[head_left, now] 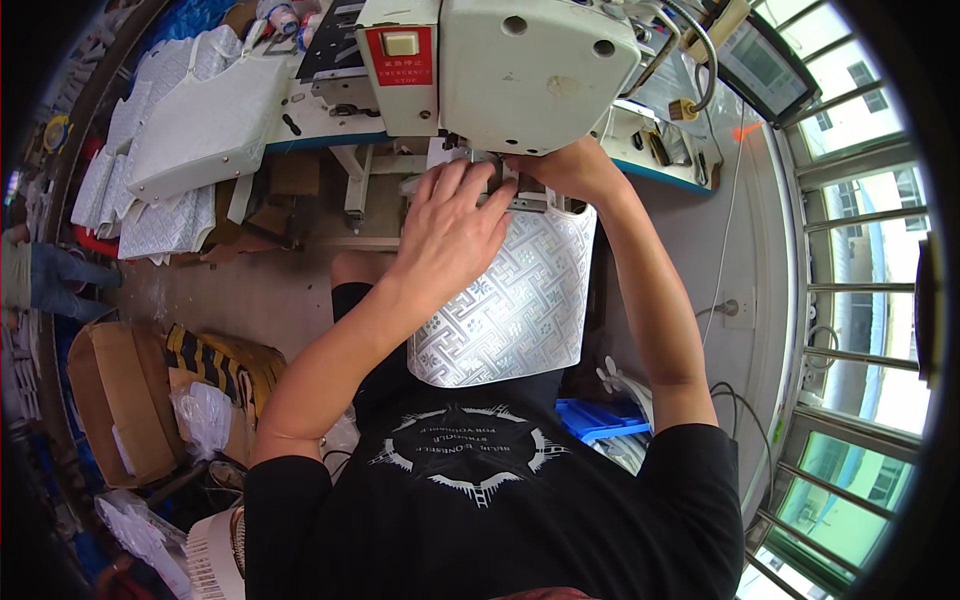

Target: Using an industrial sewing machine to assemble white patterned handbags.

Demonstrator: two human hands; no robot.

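A silver-white handbag [510, 305] with a raised woven-and-flower pattern hangs over my lap, its upper end beneath the head of a pale industrial sewing machine [540, 85]. My left hand [455, 220] lies over the bag's upper left edge, fingers bent and slightly spread, tips close to the needle area. From the right, my right hand [572, 170] reaches in under the machine head with its fingers curled; the machine hides part of them and whatever they grip. The needle and stitch line are mostly hidden behind fingers and machine.
At the left, a white handbag [205, 125] lies on stacked patterned panels [165, 220]. Below stand cardboard boxes [125, 400]. A blue crate [600, 420] is by my right side. Small tools [670, 145] lie on the right tabletop, near a screen [765, 65] and barred windows.
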